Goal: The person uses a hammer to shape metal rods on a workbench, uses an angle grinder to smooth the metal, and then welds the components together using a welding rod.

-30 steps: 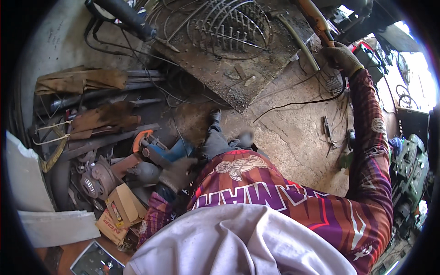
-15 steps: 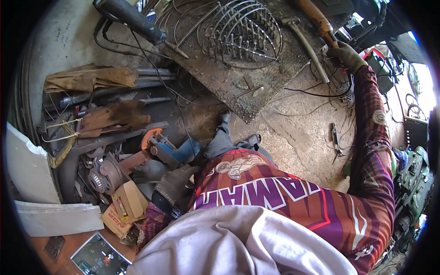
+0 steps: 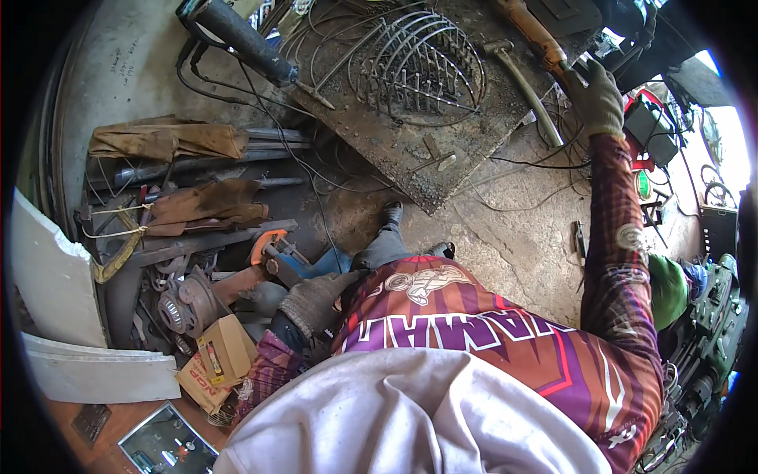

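My gloved right hand (image 3: 596, 99) reaches out at the upper right. Its fingers look spread, beside the lower end of a long orange-brown tool (image 3: 537, 35) with a dark plate at its far side. What lies under the fingertips is partly hidden. A hammer (image 3: 525, 91) lies left of this hand, its handle jutting past the edge of the metal table (image 3: 371, 134). My left hand (image 3: 312, 304), in a grey glove, lies across my thigh at the lower left, fingers stretched forward and apparently empty. Near it is a blue and orange tool (image 3: 296, 261).
A cage of bent metal rods (image 3: 426, 67) stands on the gritty table. A black cylindrical tool (image 3: 241, 39) with a cable lies at its left. Brown leather pieces (image 3: 170, 138), pipes and a cardboard box (image 3: 225, 347) crowd the left. Green machinery (image 3: 714, 340) stands at the right.
My right hand has loosened from the end of the orange-brown tool, and its fingers have spread. My left hand has slid slightly forward on the thigh. The view has shifted a little.
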A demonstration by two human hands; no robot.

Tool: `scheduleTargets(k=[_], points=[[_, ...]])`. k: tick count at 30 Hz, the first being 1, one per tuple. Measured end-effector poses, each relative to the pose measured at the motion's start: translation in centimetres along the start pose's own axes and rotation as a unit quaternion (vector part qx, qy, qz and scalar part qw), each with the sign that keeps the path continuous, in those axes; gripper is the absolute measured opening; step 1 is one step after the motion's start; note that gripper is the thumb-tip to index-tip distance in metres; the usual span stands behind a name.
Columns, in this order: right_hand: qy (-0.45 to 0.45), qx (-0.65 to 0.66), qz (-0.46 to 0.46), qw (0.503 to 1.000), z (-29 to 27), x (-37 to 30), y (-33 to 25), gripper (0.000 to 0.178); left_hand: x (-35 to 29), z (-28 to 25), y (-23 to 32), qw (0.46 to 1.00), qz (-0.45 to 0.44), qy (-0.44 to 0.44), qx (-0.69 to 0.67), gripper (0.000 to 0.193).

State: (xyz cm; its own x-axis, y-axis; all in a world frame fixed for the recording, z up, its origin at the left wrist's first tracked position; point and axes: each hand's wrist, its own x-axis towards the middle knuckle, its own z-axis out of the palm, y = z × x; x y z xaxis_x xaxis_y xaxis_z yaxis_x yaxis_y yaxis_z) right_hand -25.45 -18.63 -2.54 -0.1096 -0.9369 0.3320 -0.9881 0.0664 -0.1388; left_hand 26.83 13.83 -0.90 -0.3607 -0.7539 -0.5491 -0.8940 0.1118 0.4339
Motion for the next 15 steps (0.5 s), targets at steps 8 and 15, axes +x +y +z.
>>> scheduleTargets(k=[8,15], points=[[-0.080,0.005,-0.051,0.995,2.0,-5.7,-7.6,0.052,2.1,-1.1,-1.0,0.999,0.036,0.014,-0.038,0.050],[-0.225,-0.076,0.010,0.971,3.3,-2.6,-9.1,0.050,9.8,-8.1,-4.3,0.961,0.050,0.214,-0.168,0.050]])
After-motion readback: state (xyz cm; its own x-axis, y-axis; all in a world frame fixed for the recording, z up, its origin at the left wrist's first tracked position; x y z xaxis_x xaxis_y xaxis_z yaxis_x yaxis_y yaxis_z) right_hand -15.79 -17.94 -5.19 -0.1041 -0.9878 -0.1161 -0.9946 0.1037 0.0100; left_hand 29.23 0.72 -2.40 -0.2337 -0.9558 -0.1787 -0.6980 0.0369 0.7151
